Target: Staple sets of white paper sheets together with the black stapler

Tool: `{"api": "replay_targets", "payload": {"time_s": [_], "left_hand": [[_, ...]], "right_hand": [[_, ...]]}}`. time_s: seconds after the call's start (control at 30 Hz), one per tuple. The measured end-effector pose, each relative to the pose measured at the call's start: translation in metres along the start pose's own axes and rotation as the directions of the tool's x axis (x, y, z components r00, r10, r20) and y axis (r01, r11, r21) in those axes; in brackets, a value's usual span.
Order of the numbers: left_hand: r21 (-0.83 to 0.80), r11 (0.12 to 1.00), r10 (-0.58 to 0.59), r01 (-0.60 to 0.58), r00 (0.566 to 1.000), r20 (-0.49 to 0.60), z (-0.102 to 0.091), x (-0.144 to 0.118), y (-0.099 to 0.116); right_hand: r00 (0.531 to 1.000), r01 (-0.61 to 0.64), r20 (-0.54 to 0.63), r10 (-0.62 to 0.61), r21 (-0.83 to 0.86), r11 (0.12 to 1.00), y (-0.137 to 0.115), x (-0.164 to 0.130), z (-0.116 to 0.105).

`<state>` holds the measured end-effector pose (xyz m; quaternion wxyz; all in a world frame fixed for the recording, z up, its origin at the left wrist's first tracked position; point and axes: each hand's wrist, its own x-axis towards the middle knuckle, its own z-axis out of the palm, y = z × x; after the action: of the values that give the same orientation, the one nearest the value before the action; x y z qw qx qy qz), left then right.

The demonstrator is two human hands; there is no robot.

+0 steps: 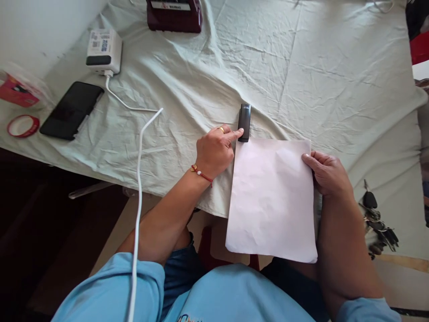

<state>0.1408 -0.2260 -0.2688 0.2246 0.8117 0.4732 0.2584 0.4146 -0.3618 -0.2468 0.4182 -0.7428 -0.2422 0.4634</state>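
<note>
- Stapler, small black plastic [244,122], lies on the wrinkled pale green cloth [301,67], touching the top left corner of the white paper sheets [272,199].
- Left hand [214,151] is loosely curled, its forefinger tip on the stapler, gripping nothing; a sideways nudge could slide it off the corner.
- Right hand [326,172] pinches the paper's right edge; the lower half overhangs the table, so a loosened hold could let the sheets slip.

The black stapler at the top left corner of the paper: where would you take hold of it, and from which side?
Probably across its long sides near the middle, coming down from above. The black stapler lies flat on the cloth with its length pointing away from the person, its near end at the sheet of paper. The left hand already touches that end with a fingertip; the right hand holds the sheet's edge.
</note>
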Motion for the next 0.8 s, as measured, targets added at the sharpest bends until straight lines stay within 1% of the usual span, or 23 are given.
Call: {"api": "replay_targets", "payload": {"time_s": [0.1,0.2,0.27,0.37,0.43,0.47,0.53,0.57,0.63,0.73,0.8], "left_hand": [[-0.063,0.998,-0.010,0.011,1.000,0.012,0.001,0.000,0.000],[-0.211,0.977,-0.002,-0.002,1.000,-0.019,0.002,-0.002,0.000],[-0.306,0.952,-0.026,0.015,0.999,-0.032,0.001,-0.005,0.001],[-0.417,0.898,-0.159,0.142,0.987,-0.005,-0.001,-0.008,0.002],[-0.499,0.832,-0.270,0.242,0.963,0.016,-0.003,-0.010,0.002],[-0.550,0.784,-0.321,0.288,0.946,0.037,-0.004,-0.010,0.001],[-0.639,0.671,-0.396,0.376,0.910,0.119,-0.006,-0.009,0.001],[-0.667,0.621,-0.416,0.411,0.895,0.164,-0.007,-0.008,0.001],[-0.699,0.560,-0.420,0.444,0.880,0.222,-0.010,-0.007,0.002],[-0.712,0.546,-0.397,0.441,0.885,0.243,-0.011,-0.007,0.007],[-0.701,0.567,-0.366,0.432,0.895,0.255,-0.009,-0.009,0.011]], "right_hand": [[1.000,0.003,0.031,-0.003,-0.005,1.000,0.000,-0.001,0.001],[0.998,-0.003,0.066,0.003,0.001,1.000,-0.002,-0.005,-0.003],[0.993,-0.041,0.111,0.040,0.014,0.999,-0.006,-0.012,-0.006],[0.983,-0.111,0.151,0.103,0.045,0.993,-0.014,-0.026,-0.009],[0.988,-0.090,0.137,0.075,0.105,0.990,-0.018,-0.035,-0.007],[0.990,-0.073,0.128,0.056,0.130,0.989,-0.020,-0.038,-0.005],[0.997,-0.018,0.079,0.003,0.190,0.982,-0.023,-0.041,0.001],[0.999,0.014,0.042,-0.024,0.218,0.976,-0.024,-0.041,0.004],[0.996,0.082,-0.047,-0.072,0.261,0.962,-0.027,-0.037,0.012],[0.978,0.164,-0.172,-0.120,0.268,0.949,-0.029,-0.028,0.024],[0.965,0.203,-0.212,-0.153,0.237,0.950,-0.029,-0.021,0.032]]}}
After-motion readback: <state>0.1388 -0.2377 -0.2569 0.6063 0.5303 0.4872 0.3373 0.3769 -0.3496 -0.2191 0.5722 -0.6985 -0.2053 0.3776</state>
